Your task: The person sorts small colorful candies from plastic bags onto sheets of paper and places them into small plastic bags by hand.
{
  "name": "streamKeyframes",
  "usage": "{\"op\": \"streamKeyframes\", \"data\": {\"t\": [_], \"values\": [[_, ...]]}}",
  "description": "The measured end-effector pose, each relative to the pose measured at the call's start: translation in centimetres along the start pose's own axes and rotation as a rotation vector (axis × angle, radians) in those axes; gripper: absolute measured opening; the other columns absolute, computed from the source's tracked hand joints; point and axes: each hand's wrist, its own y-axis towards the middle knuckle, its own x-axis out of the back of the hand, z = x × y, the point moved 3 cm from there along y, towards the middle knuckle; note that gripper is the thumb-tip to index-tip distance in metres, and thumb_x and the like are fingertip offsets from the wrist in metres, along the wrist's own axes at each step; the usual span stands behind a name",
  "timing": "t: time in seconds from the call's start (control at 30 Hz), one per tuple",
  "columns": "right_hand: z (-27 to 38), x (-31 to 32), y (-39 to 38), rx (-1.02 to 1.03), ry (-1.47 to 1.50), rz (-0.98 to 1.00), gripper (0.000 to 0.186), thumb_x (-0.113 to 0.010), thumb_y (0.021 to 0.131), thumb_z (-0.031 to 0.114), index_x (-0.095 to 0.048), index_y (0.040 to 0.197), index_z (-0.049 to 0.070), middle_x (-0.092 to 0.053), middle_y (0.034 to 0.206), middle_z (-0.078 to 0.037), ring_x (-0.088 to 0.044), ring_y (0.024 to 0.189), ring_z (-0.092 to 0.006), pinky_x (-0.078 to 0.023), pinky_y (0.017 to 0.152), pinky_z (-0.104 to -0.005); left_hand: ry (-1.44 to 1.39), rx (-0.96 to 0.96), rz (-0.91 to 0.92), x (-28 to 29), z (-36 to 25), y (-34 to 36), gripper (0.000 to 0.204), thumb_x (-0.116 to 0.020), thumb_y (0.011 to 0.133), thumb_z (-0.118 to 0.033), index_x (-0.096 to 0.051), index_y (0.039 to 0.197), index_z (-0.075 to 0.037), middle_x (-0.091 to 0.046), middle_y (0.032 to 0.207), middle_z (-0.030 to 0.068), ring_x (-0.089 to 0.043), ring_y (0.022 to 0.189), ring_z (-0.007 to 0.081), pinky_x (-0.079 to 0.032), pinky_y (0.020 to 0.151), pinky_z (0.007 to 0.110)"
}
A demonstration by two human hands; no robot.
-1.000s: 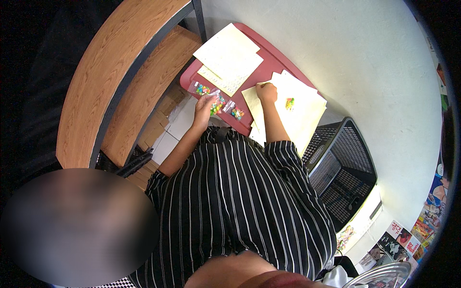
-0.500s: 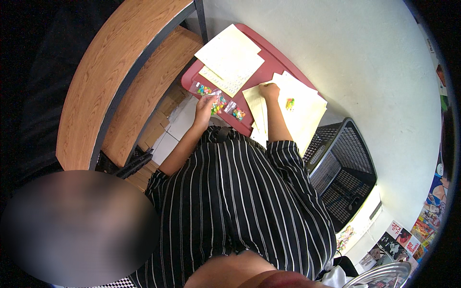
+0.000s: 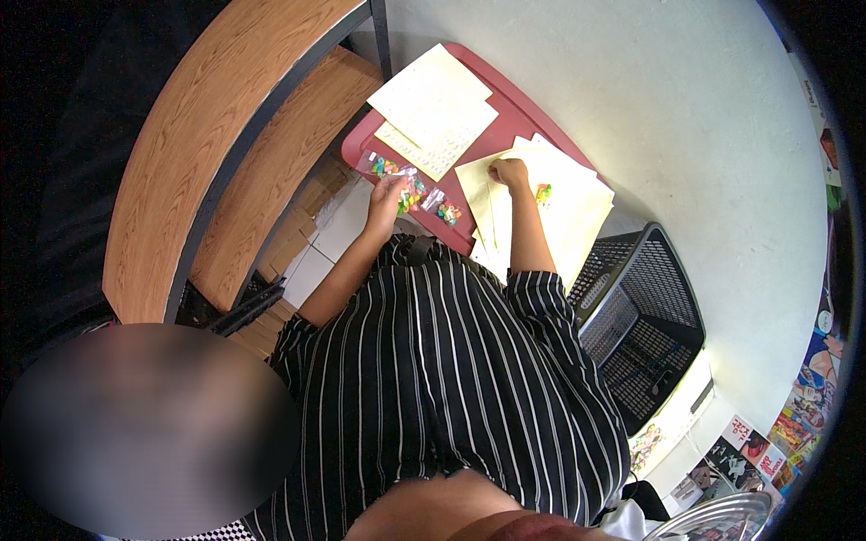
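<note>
My left hand [image 3: 388, 192] is closed on a clear plastic bag [image 3: 413, 193] of small, brightly coloured pieces, at the near left edge of a red tabletop [image 3: 505, 126]. Two similar bags lie beside it: one bag [image 3: 383, 166] just beyond the hand, another bag [image 3: 446, 213] to its right. Over the pale yellow sheets [image 3: 564, 198] on the right, my right hand [image 3: 510, 173] is held with its fingers pressed together; what they hold, if anything, is too small to make out. A little heap of coloured pieces [image 3: 543, 194] rests on those sheets, close to my right wrist.
More pale yellow sheets [image 3: 433, 99], some marked, lie at the far left of the tabletop. A black mesh basket [image 3: 645, 316] stands at the right by a pale wall [image 3: 686, 135]. Wood-topped shelves [image 3: 216, 126] rise on the left.
My right hand and forearm have shifted slightly to the right, now partly covering the coloured pieces on the sheets. My left hand stays in place with the bag.
</note>
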Motion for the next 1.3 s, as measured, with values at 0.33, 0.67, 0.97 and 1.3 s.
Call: {"op": "streamKeyframes", "data": {"t": [0.33, 0.67, 0.97, 1.3], "values": [[1.1, 0.6, -2.4, 0.069, 0.116, 0.113, 0.027, -0.054, 0.077, 0.022, -0.06, 0.084, -0.003, -0.06, 0.077, -0.009, -0.055, 0.067, -0.0143, -0.042, 0.057, -0.0255, -0.001, -0.014, -0.016, -0.1, 0.3, 0.3, 0.021, -0.051, 0.085, -0.017, -0.053, 0.097, 0.001, -0.058, 0.085, 0.0065, -0.057, 0.073, 0.0125, -0.047, 0.058, 0.023], [12.9, 3.7, -16.0, 0.344, 1.341, 0.653, 0.018, -0.045, 0.08, 0.025, -0.05, 0.072, 0.01, -0.054, 0.098, -0.009, -0.048, 0.092, -0.0178, -0.035, 0.077, -0.0298, 0.137, -0.076, 0.132, -4.3, -4.6, -1.0, 0.023, -0.049, 0.087, -0.019, -0.054, 0.097, 0.001, -0.059, 0.086, 0.006, -0.056, 0.07, 0.0092, -0.046, 0.054, 0.023], [18.2, 6.6, -21.1, 0.717, 1.107, 0.588, 0.014, -0.047, 0.072, 0.022, -0.046, 0.071, 0.008, -0.05, 0.097, -0.007, -0.043, 0.089, -0.0167, -0.032, 0.079, -0.0295, -0.003, -0.045, 0.123, -7.5, -9.4, -3.9, 0.021, -0.048, 0.086, -0.014, -0.053, 0.101, 0.0, -0.057, 0.095, 0.0079, -0.055, 0.087, 0.0131, -0.047, 0.067, 0.025], [19.3, 7.2, -22.6, 0.871, 0.821, 0.285, 0.003, -0.043, 0.07, 0.007, -0.045, 0.072, 0.005, -0.05, 0.094, -0.007, -0.043, 0.089, -0.0156, -0.033, 0.081, -0.0291, -0.085, -0.121, 0.277, -9.3, -12.1, -6.3, 0.023, -0.045, 0.087, -0.013, -0.053, 0.102, 0.003, -0.059, 0.094, 0.0082, -0.056, 0.081, 0.0098, -0.046, 0.07, 0.023]]}}
